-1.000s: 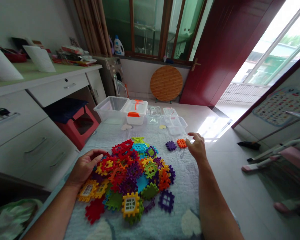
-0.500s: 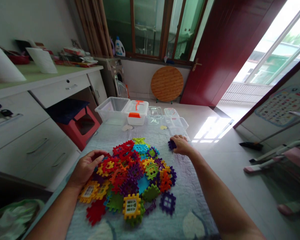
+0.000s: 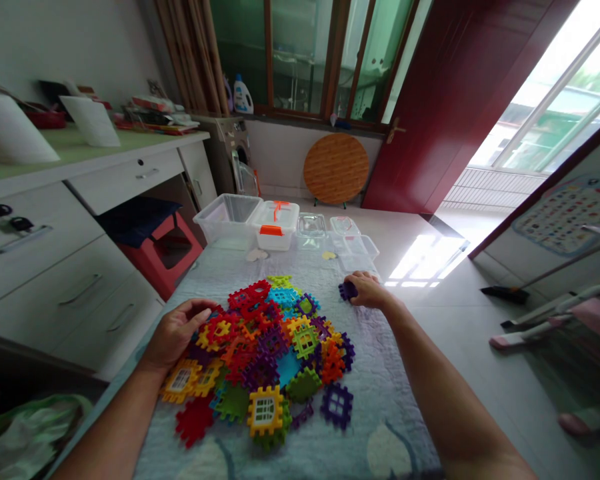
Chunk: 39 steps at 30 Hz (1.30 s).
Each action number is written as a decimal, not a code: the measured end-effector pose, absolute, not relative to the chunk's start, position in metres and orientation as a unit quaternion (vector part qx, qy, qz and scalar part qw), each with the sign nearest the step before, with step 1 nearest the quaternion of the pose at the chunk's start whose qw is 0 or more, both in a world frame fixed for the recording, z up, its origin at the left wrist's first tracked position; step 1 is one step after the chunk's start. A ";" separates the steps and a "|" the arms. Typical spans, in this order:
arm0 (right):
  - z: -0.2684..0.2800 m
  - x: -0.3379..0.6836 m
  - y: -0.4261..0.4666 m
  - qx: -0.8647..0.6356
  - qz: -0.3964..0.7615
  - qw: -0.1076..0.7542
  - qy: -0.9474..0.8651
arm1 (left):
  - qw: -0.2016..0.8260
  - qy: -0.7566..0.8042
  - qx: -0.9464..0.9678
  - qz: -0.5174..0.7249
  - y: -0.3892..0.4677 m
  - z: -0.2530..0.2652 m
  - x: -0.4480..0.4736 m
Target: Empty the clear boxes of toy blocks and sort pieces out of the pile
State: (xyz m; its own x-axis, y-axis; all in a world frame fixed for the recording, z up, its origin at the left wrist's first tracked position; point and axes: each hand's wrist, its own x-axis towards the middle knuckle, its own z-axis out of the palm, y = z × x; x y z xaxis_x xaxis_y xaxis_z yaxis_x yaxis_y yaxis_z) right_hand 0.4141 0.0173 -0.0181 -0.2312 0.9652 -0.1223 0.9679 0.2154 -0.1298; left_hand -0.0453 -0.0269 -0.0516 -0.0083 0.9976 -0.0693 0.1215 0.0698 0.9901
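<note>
A heap of colourful square interlocking plastic pieces (image 3: 270, 347) lies on a pale blue quilted cloth (image 3: 380, 380). My left hand (image 3: 177, 331) rests at the heap's left edge, fingers curved and apart, touching red and yellow pieces. My right hand (image 3: 369, 291) is stretched past the heap's far right side, fingers curled down onto a separate purple piece (image 3: 347, 291). It covers the spot where an orange piece lay, and that piece is hidden.
At the cloth's far end stand a clear tub (image 3: 225, 215), a lidded box with an orange latch (image 3: 275, 225) and small clear containers (image 3: 357, 247). White drawers (image 3: 55, 273) and a red stool (image 3: 157, 243) are on the left. Tiled floor (image 3: 480, 347) lies to the right.
My right hand moved left from an open reach beside the orange piece and closed down over it and the purple piece. My left hand has hardly moved.
</note>
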 end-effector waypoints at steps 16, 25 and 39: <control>-0.010 0.385 -0.033 0.558 -0.128 -0.234 0.786 | 0.435 0.534 0.562 0.458 -0.022 -0.059 -0.050; -0.049 0.354 -0.046 0.613 -0.197 -0.343 0.684 | 0.272 0.601 0.658 0.363 -0.001 -0.024 -0.034; -0.057 0.362 -0.043 0.620 -0.225 -0.364 0.657 | 0.324 0.584 0.728 0.154 0.054 -0.015 -0.022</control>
